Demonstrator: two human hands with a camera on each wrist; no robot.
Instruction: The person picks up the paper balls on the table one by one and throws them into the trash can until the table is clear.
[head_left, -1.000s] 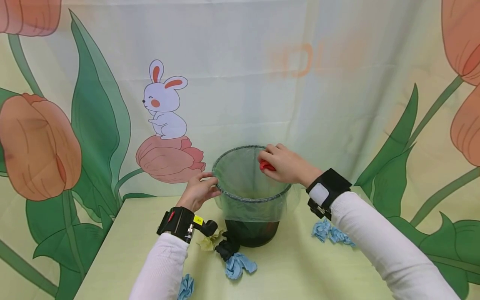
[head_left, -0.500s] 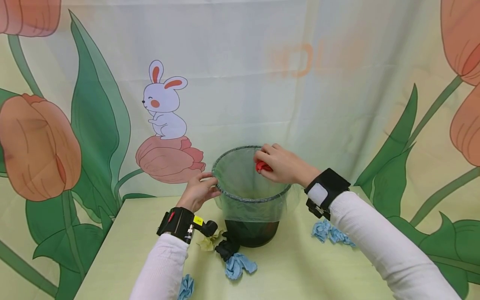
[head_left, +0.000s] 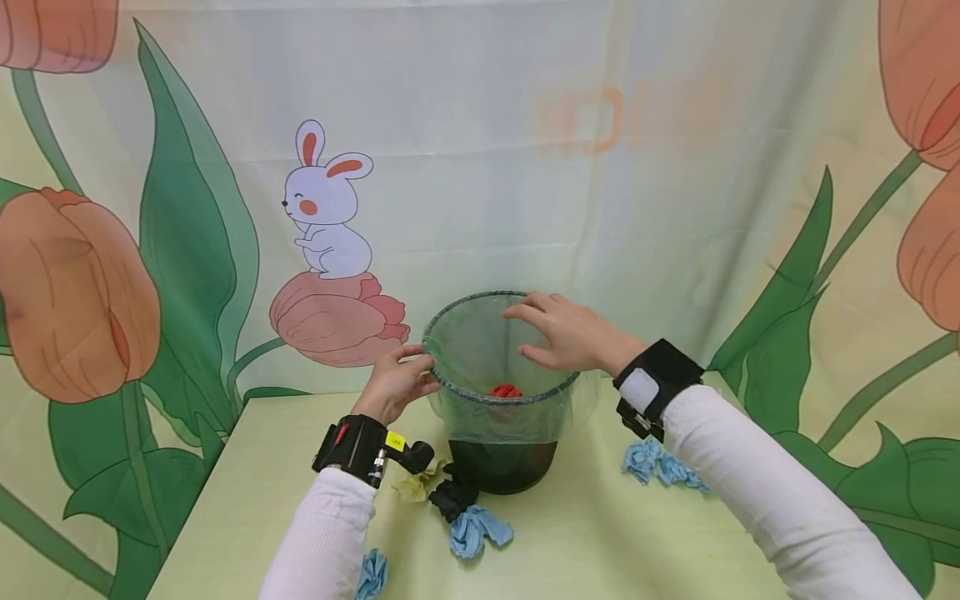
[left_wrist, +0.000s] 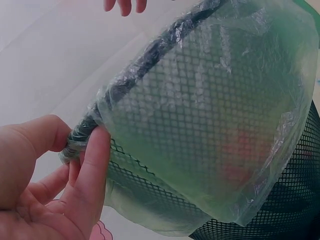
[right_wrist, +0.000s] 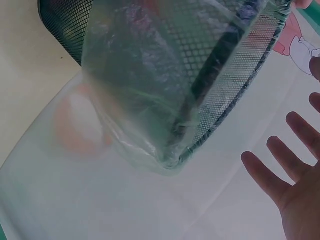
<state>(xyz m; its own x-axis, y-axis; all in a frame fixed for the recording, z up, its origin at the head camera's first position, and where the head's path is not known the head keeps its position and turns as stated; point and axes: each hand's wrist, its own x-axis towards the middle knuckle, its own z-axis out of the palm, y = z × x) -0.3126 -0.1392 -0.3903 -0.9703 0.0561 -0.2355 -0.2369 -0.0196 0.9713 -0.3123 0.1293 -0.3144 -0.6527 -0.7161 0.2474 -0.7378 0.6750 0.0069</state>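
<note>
A black mesh trash bin (head_left: 502, 467) stands on the table, lined with a thin green plastic bag (head_left: 525, 423) folded over its rim. My left hand (head_left: 395, 383) pinches the bin's left rim; in the left wrist view the thumb and fingers (left_wrist: 94, 160) lie on either side of it. Over the bin's right rim my right hand (head_left: 573, 333) is spread, holding nothing; its parted fingers (right_wrist: 287, 162) show in the right wrist view. Inside the bin, a crumpled red piece of paper (head_left: 507, 390) shows just above the front rim.
Left of the bin's base lie a yellow crumpled paper (head_left: 412, 487), a black one (head_left: 454, 497) and a blue one (head_left: 480, 531). Another blue crumpled paper (head_left: 372, 575) is by my left sleeve. More blue paper (head_left: 643, 461) lies under my right forearm. A printed curtain (head_left: 480, 167) hangs behind.
My right hand has let go of the crumpled red paper and its fingers have spread. The paper has dropped down into the bin. My left hand has stayed on the rim.
</note>
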